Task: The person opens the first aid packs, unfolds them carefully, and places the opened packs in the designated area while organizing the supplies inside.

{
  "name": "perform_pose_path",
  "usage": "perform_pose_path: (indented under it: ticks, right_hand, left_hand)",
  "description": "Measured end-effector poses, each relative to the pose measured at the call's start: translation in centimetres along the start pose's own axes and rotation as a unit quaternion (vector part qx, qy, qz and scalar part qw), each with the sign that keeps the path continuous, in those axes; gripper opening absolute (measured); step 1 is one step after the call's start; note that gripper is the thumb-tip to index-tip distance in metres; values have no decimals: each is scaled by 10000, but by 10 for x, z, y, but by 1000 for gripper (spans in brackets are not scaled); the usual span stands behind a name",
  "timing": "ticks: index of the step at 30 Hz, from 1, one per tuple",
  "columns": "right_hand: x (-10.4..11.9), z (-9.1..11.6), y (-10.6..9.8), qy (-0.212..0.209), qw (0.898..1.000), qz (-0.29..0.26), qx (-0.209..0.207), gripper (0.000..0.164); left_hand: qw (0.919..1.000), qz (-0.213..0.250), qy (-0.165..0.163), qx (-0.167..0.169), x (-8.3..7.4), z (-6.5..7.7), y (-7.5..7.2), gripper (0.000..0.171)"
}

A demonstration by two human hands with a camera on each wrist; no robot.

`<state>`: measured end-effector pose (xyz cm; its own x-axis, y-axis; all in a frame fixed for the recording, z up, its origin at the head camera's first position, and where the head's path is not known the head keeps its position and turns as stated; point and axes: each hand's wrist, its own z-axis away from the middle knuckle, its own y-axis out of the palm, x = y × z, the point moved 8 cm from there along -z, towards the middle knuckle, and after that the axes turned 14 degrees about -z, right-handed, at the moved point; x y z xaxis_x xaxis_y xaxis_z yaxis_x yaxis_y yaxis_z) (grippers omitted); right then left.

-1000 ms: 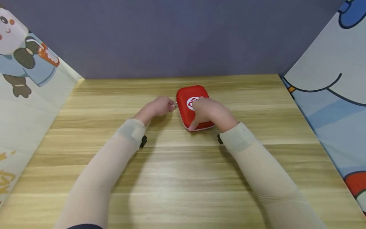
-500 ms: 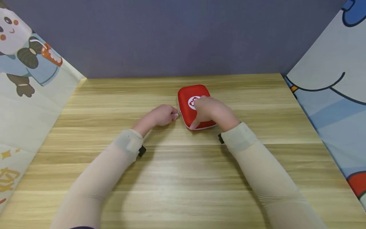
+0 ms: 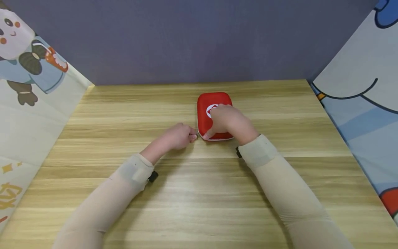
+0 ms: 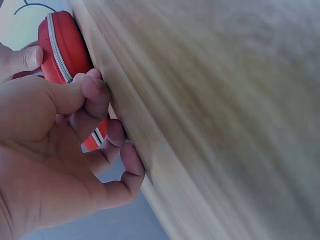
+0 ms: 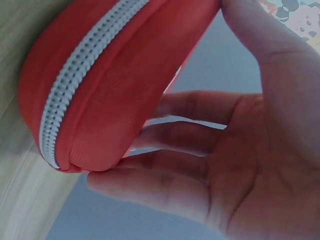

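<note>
A red zippered case [image 3: 205,119] with a white round emblem lies flat on the wooden table. At its near left corner my left hand [image 3: 180,136] pinches the small zipper pull between thumb and forefinger; the fingertips mostly cover the pull. In the left wrist view, the pale zipper [image 4: 57,50] runs along the case's side above that pinch, and below the hand a dark line shows between its edges. My right hand [image 3: 231,121] holds the case from above, thumb at the near left corner and fingers across the lid. Meshed zipper teeth [image 5: 65,85] show in the right wrist view.
The wooden table [image 3: 186,193] ends at a grey-blue wall [image 3: 199,41] close behind the case. Cartoon-printed panels stand at the left [image 3: 28,114] and right [image 3: 357,114] edges. Each sleeved forearm has a small dark wrist camera.
My left hand has drawn the zipper pull along the case's left side toward the near corner. The case has turned slightly and shifted a little right; my right hand has stayed on it.
</note>
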<state>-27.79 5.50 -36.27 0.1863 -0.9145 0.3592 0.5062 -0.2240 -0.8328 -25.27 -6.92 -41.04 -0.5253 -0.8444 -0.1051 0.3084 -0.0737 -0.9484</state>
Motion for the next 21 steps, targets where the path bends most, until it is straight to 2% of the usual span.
perform_pose_path:
  ticks: [7,13,16,21]
  right_hand:
    - [-1,3,5,260,9996,61,-60,90]
    - [3,2,5,494,9979,219,-364,73]
    - [4,3,6,717,9957,261,-524,70]
    - [6,3,11,1055,9924,233,-591,80]
  left_hand:
    - [9997,230,-81,59,2,1,3,33]
    - [9994,279,-113,194,5,4,5,29]
    - [9991,333,-148,224,4,6,4,29]
    - [9977,484,-285,388,4,9,5,31]
